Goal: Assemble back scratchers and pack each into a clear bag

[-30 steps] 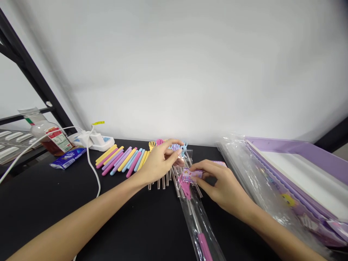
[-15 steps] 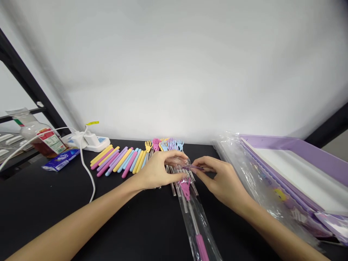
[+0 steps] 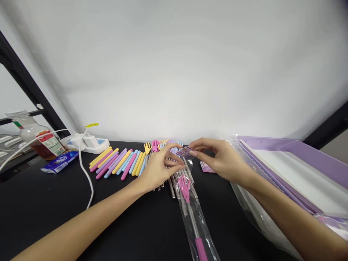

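Your right hand [image 3: 223, 159] pinches a small purple card [image 3: 185, 152] by its edge, lifted just above the black surface [image 3: 49, 203]. Your left hand [image 3: 157, 168] meets it, fingertips closed on the mouth of a clear plastic sleeve [image 3: 195, 217] that holds a pink claw-headed back scratcher [image 3: 185, 185] with a metal stem. Behind your hands lies a row of pastel scratchers [image 3: 122, 161], smooth handles side by side. A second card [image 3: 206, 167] lies flat near your right wrist. Crinkled clear bags [image 3: 252, 214] and a lilac tray [image 3: 299, 154] crowd the right; a white cable [image 3: 85, 181], power strip [image 3: 89, 142] and bottle [image 3: 38, 139] sit left.
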### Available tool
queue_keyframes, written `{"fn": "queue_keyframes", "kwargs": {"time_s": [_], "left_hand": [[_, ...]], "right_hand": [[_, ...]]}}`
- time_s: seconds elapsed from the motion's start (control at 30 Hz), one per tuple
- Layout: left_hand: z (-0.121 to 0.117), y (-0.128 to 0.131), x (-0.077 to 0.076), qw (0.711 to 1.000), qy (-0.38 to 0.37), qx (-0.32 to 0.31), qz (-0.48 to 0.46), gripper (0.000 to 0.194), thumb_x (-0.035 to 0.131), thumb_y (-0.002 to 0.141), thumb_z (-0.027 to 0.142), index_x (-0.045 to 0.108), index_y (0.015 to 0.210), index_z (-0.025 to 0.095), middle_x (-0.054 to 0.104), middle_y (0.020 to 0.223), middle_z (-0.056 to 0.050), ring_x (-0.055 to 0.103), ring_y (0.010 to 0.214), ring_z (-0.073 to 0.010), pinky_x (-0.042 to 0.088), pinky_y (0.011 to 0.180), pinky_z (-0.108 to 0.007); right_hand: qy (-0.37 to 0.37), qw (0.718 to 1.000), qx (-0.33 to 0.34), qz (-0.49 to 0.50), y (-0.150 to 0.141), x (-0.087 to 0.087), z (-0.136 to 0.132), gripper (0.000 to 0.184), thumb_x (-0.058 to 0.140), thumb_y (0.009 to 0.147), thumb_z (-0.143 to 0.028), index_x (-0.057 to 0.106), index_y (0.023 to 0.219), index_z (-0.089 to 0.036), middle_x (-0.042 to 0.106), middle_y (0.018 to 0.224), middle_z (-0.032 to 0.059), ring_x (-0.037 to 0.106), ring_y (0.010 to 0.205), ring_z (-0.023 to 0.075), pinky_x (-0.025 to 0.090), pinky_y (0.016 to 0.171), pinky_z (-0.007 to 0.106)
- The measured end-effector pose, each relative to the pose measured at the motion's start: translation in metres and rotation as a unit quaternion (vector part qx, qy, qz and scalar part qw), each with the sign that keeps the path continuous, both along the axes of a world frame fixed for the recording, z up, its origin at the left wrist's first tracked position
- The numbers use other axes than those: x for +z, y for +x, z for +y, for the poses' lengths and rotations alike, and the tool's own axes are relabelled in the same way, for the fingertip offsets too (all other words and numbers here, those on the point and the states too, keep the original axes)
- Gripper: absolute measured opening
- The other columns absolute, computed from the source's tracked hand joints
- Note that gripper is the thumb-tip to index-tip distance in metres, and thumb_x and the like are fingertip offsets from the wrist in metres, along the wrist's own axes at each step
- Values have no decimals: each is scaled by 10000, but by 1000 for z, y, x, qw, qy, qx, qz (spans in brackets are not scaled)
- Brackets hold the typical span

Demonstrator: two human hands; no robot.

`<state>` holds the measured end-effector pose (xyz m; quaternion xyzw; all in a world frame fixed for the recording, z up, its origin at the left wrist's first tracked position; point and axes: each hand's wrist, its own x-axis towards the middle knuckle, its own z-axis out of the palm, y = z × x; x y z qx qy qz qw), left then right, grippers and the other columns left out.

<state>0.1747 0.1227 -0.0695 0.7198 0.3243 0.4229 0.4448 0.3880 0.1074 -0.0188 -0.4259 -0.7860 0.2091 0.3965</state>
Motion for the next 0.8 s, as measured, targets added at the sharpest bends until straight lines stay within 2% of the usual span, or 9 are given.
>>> {"fn": "queue_keyframes", "kwargs": {"time_s": [0.13,0.27,0.37,0.53,0.8], "left_hand": [[1,-2,-1,1000,6,-1,7,495,759,817,218,539,1260,242,726,963,-41,756,888,-217,624,810,-311],[1,-2,-2,999,31,-24,5,490,738,833,194,535,1277,235,747,959,-41,747,927,-201,613,875,-323],[1,-1,-2,999,40,-16,4,481,729,840,197,531,1278,231,750,965,-42,742,936,-196,600,911,-336],[0,1,-1,1000,20,-10,3,408,681,876,207,511,1246,231,728,993,-50,745,931,-216,607,850,-332],[1,1,-2,1000,21,-15,-1,392,705,864,237,505,1201,217,741,976,-56,742,931,-213,599,873,-352]], "right_hand": [[-47,998,41,-21,4,5,8,150,651,898,-349,731,949,-232,757,944,29,706,880,201,550,833,355],[-71,996,49,-20,7,2,10,175,646,901,-357,731,979,-225,760,936,40,710,896,215,554,813,358],[-68,996,49,-17,8,1,10,176,651,898,-353,731,973,-216,761,950,50,711,897,217,559,805,360],[-57,996,72,-11,10,3,11,169,662,891,-355,733,963,-220,756,981,47,709,901,208,565,836,367],[-53,997,55,-9,10,-4,15,142,686,862,-317,719,950,-210,754,961,42,711,887,204,577,861,382]]}}
